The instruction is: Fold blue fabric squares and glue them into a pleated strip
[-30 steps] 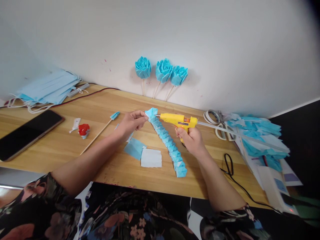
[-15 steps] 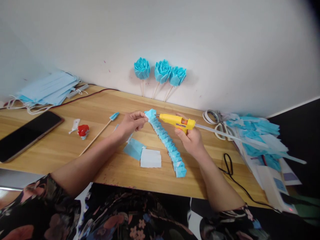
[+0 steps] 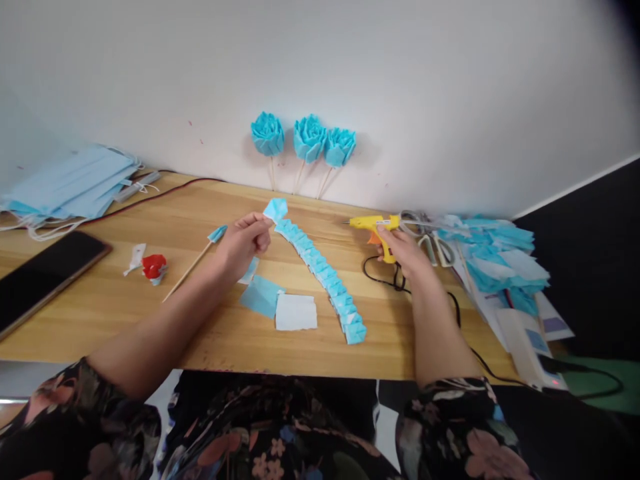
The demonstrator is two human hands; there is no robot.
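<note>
Between the thumb and fingers of my left hand (image 3: 249, 241) is a folded blue petal (image 3: 276, 209), raised just past the upper end of a row of overlapping folded petals (image 3: 321, 268). That row curves down the table toward me. My right hand (image 3: 400, 248) is closed around the handle of a yellow glue gun (image 3: 373, 223), its nozzle pointing left and apart from the row. A blue-tipped stick (image 3: 193, 265) lies left of my left hand. Below that hand are a blue square (image 3: 261, 297) and a white square (image 3: 296, 313) of fabric-like sheet.
Three blue flowers on sticks (image 3: 309, 139) lean against the wall. Face masks (image 3: 75, 183), a phone (image 3: 50, 277) and a red scrap (image 3: 154, 267) are at left. Scissors (image 3: 436, 250), blue scraps (image 3: 500, 257), a black cord (image 3: 453, 303) and a white power strip (image 3: 531, 350) are at right.
My right hand has drawn the glue gun away to the right, off the row's upper end. My left hand has lifted a single petal clear of the row.
</note>
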